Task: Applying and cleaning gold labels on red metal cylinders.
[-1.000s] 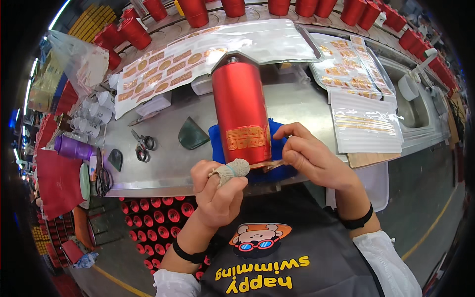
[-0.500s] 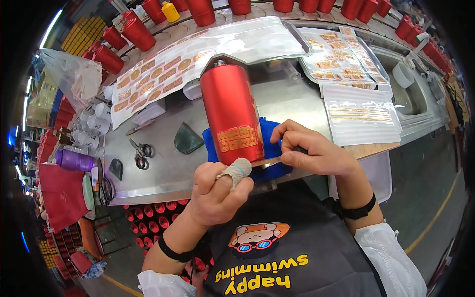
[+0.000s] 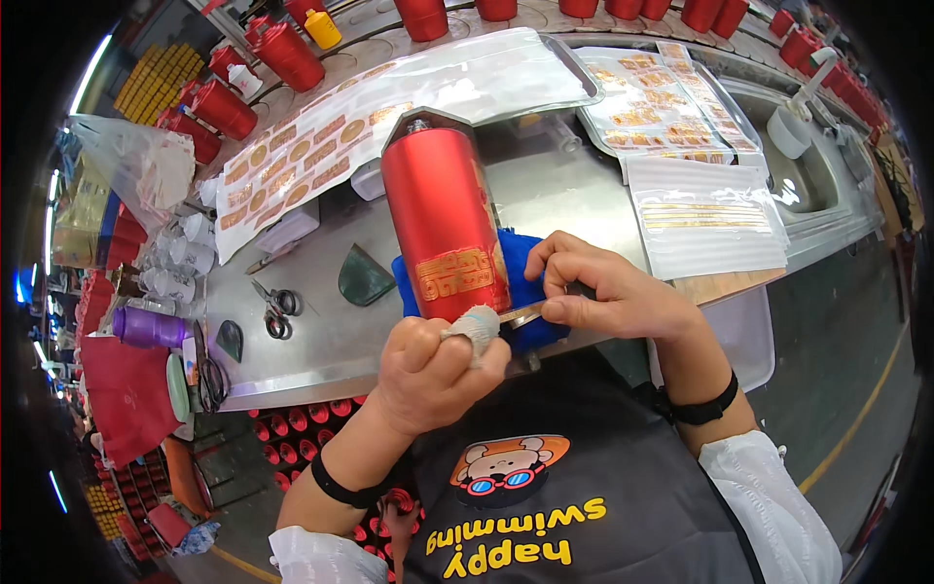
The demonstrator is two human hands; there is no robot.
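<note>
A red bottle (image 3: 438, 209) lies on its side on a stand, its neck pointing away from me. Gold patterned decals (image 3: 455, 275) decorate the wall near its base. My left hand (image 3: 440, 375), one finger wrapped in pale cloth, is closed at the base edge, pressing on one end of a thin gold strip (image 3: 523, 314). To the right, my right hand (image 3: 618, 297) pinches the strip's other end between thumb and forefinger. The strip runs taut between both hands. Beneath the bottle's base end is a blue cloth (image 3: 522, 255).
Left on the steel table are scissors (image 3: 278, 308) and a dark green scraper (image 3: 364, 276). Behind lies a decal sheet (image 3: 467, 83); a sheet of gold strips (image 3: 702, 219) is at right, near the sink (image 3: 815, 190). Red bottles (image 3: 420, 18) line the conveyor.
My left hand has shifted slightly right along the strip, so less of it shows between my hands. Bottles on the conveyor have moved to the right. The view has shifted slightly.
</note>
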